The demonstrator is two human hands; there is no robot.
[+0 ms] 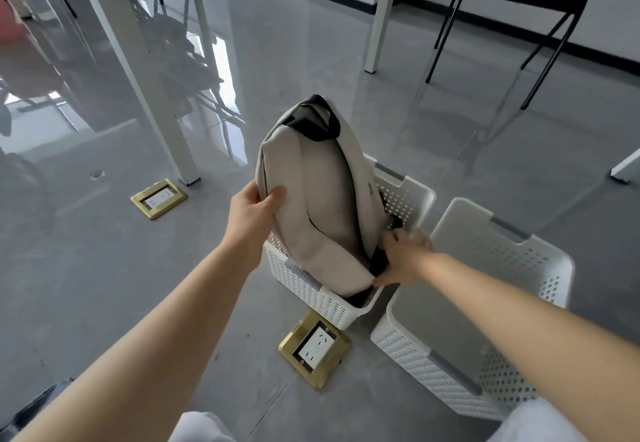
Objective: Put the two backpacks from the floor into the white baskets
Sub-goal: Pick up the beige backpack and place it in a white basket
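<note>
Seating a Beige Backpack in the Left White Basket

Standing upright, the beige backpack (311, 195) occupies the left white basket (311, 289), with its lower end inside the basket and its upper part, including the black top handle, projecting well above the rim. The backpack leans slightly away from the camera.

Hand state:
- The left hand (256, 213) grasps the left edge of the backpack at mid-height, thumb on the front panel and fingers wrapped behind.
- The right hand (401, 254) is at the lower right side of the backpack, touching the dark strap area at the basket rim; the hand is blurred, so whether its fingers are clenched on the strap or only pressing against it cannot be told.

Surroundings:
- A second white basket (485, 303) sits just beside the first, on its right, and holds nothing visible.
- Both baskets rest on the glossy grey floor (104, 285).
- One brass floor socket (314, 348) lies just in front of the left basket; another brass floor socket (158, 198) lies to the left, near a white desk leg (162, 105).
- A black folding chair (533, 8) stands at the upper right, well apart from the baskets
</note>
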